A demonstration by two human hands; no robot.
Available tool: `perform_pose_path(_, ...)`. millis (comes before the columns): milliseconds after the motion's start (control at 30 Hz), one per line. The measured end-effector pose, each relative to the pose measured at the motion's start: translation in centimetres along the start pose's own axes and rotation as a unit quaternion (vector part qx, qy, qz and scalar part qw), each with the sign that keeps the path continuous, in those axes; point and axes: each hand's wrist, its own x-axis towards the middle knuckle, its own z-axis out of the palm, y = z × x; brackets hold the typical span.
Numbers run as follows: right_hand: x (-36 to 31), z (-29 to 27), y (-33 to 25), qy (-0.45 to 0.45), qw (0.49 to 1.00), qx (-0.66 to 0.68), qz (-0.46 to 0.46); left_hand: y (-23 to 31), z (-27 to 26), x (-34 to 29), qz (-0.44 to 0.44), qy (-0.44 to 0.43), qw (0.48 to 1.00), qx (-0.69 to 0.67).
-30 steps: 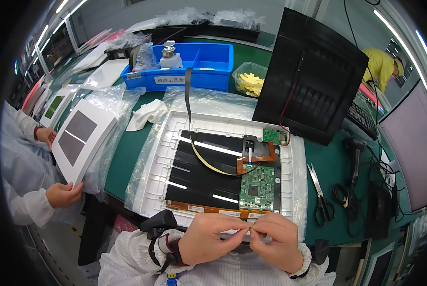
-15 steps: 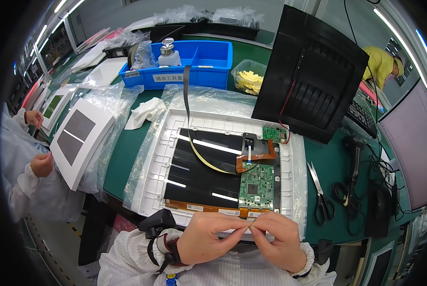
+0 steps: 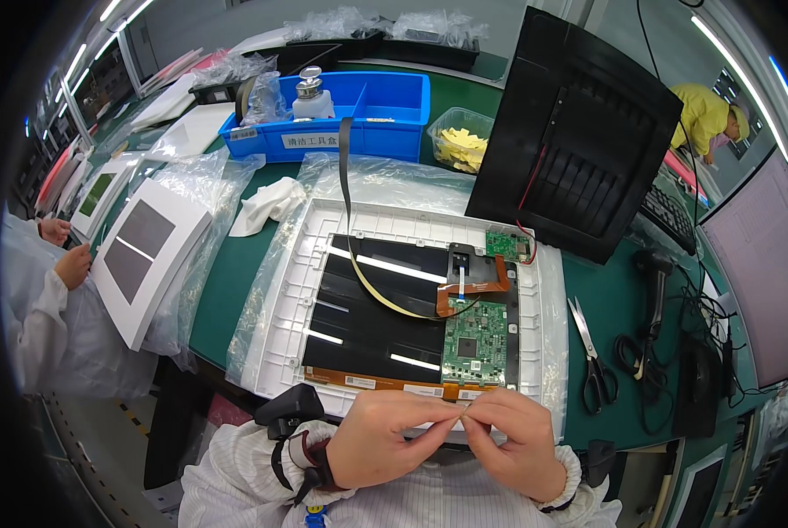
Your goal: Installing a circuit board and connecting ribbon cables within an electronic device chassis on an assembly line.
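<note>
Meeting at the near edge of the frame (image 3: 290,326), left hand (image 3: 383,440) and right hand (image 3: 519,444) each pinch thumb to finger; what they hold I cannot tell. The frame lies on plastic (image 3: 385,183) on the green bench (image 3: 222,273), scissors (image 3: 595,383) right, a blue box (image 3: 385,146) far. A worker (image 3: 702,114) in yellow bends far right; a sleeve (image 3: 44,330) shows left.

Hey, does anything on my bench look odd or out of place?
Perhaps one thing: the long, flat black ribbon strip rises in an arc from inside the open white plastic housing, its upper end showing against the blue plastic tray rather than lying flat. I see no obvious spill or damage.
</note>
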Motion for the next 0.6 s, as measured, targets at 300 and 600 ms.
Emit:
perform_pose_path(300,0.05,-0.12,-0.10,-0.008,1.000,0.001,0.009,-0.09,0.07,0.01,0.002,0.004,1.000,-0.011)
perform_pose_path(600,0.01,-0.11,-0.13,-0.008,1.000,-0.005,0.005,-0.08,-0.01,0.04,-0.001,-0.003,1.000,-0.007)
